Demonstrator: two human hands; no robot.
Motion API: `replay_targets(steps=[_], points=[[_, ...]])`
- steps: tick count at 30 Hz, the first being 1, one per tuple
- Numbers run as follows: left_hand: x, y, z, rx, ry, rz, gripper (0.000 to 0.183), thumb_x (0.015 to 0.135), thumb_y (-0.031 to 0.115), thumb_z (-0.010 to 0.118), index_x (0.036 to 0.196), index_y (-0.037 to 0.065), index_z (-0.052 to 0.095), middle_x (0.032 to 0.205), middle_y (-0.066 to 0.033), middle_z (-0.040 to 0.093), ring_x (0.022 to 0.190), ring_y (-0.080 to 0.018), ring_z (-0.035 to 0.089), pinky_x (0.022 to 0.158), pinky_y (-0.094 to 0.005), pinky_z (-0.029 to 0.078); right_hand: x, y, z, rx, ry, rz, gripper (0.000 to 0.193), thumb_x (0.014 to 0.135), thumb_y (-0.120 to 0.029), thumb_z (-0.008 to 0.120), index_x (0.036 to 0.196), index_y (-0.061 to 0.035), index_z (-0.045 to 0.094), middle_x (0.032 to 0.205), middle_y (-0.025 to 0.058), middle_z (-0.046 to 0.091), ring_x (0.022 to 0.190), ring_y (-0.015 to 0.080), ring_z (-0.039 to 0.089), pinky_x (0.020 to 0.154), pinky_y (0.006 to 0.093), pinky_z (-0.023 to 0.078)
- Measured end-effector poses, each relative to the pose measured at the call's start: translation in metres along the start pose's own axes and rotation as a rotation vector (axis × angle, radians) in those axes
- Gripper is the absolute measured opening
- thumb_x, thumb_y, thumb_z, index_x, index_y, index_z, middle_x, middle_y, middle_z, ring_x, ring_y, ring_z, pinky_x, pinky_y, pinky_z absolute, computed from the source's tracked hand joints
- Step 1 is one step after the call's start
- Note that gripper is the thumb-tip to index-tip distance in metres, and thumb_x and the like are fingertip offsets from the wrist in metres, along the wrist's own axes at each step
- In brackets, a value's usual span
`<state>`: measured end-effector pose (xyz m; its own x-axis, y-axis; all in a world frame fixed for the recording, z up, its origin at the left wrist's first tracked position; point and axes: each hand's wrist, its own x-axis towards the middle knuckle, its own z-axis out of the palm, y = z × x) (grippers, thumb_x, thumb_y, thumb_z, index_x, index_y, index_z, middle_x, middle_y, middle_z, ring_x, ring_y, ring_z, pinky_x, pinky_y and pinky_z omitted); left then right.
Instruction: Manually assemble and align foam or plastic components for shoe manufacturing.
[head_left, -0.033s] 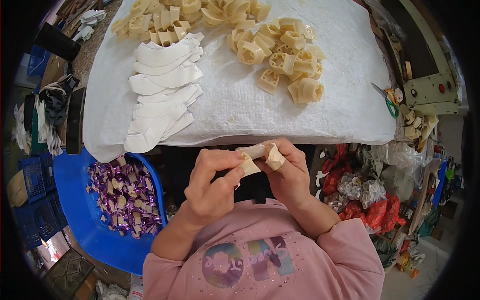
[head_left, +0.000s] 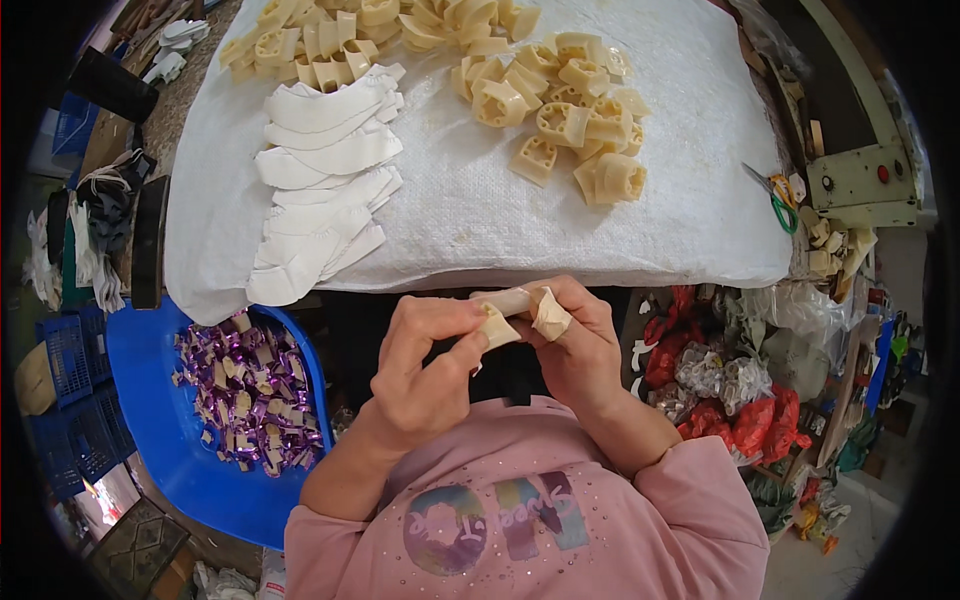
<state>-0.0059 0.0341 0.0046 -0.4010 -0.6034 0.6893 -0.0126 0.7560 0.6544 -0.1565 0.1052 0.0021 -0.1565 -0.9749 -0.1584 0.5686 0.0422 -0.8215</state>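
Note:
Just off the near edge of the table, both my hands are on a cream plastic shoe heel (head_left: 498, 328) with pale thin material about it. My left hand (head_left: 425, 345) pinches its left end between thumb and fingers. At the other end, my right hand (head_left: 582, 345) is closed round it, and a crumpled flap of the material (head_left: 549, 314) sticks up by the thumb. Fingers partly hide the piece. Beyond them on the table, curved white strips (head_left: 325, 180) overlap in a column. Loose cream heels (head_left: 563, 122) lie heaped to the right, and more heels (head_left: 330, 40) at the far left.
A white woven sheet (head_left: 470, 235) covers the table. At lower left stands a blue basin (head_left: 160, 420) of shiny purple pieces (head_left: 245, 390). Green-handled scissors (head_left: 780, 208) lie at the right edge. Red and clear plastic bags (head_left: 745, 425) are piled on the right.

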Motion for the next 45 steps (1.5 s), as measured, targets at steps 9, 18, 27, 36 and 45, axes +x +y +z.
replay_targets(steps=[9, 18, 27, 36, 45], points=[[0.009, 0.007, 0.005, 0.325, -0.183, 0.081, 0.017, 0.062, -0.004, 0.064, 0.077, -0.003, 0.056, 0.083, -0.0135, 0.054, 0.066, -0.0249, 0.052, 0.051, -0.0318, 0.039, 0.001, -0.009, 0.007, -0.428, -0.028, 0.013, 0.023, 0.094, -0.012, 0.045, 0.107, 0.0043, 0.054, 0.112, 0.0162, 0.062, 0.084, 0.0153, 0.063, 0.068, 0.0278, 0.049], [-0.001, -0.002, -0.004, -0.053, -0.084, -0.234, 0.016, 0.078, -0.010, 0.062, 0.080, 0.001, 0.051, 0.091, -0.0160, 0.058, 0.083, -0.0264, 0.060, 0.070, -0.0313, 0.049, 0.025, -0.034, -0.004, -0.521, -0.239, 0.090, 0.029, 0.090, -0.019, 0.056, 0.108, 0.0032, 0.057, 0.091, 0.0092, 0.063, 0.085, 0.0144, 0.062, 0.073, 0.0281, 0.050], [-0.003, -0.004, 0.001, -0.192, -0.171, -0.097, 0.022, 0.064, -0.019, 0.060, 0.074, -0.002, 0.049, 0.091, -0.0161, 0.060, 0.078, -0.0256, 0.061, 0.063, -0.0295, 0.051, 0.039, -0.034, -0.015, -0.405, -0.385, 0.242, 0.043, 0.074, -0.003, 0.073, 0.113, 0.0006, 0.055, 0.099, 0.0094, 0.063, 0.094, 0.0156, 0.062, 0.084, 0.0299, 0.051], [0.001, 0.004, 0.005, -0.481, 0.043, -0.558, 0.013, 0.081, -0.005, 0.063, 0.089, -0.001, 0.054, 0.096, -0.0134, 0.060, 0.082, -0.0167, 0.058, 0.073, -0.0255, 0.047, 0.040, -0.013, -0.013, -0.477, -0.235, 0.045, 0.035, 0.091, -0.017, 0.056, 0.123, -0.0042, 0.049, 0.094, 0.0077, 0.066, 0.080, 0.0100, 0.059, 0.065, 0.0228, 0.047], [0.000, 0.002, 0.012, -0.646, 0.156, -0.685, 0.013, 0.082, -0.005, 0.063, 0.094, -0.007, 0.059, 0.101, -0.0160, 0.062, 0.089, -0.0158, 0.061, 0.073, -0.0265, 0.054, 0.039, -0.011, 0.000, -0.866, -0.226, -0.478, 0.015, 0.080, -0.004, 0.058, 0.094, -0.0041, 0.054, 0.095, 0.0090, 0.051, 0.092, 0.0255, 0.043, 0.082, 0.0346, 0.037]])
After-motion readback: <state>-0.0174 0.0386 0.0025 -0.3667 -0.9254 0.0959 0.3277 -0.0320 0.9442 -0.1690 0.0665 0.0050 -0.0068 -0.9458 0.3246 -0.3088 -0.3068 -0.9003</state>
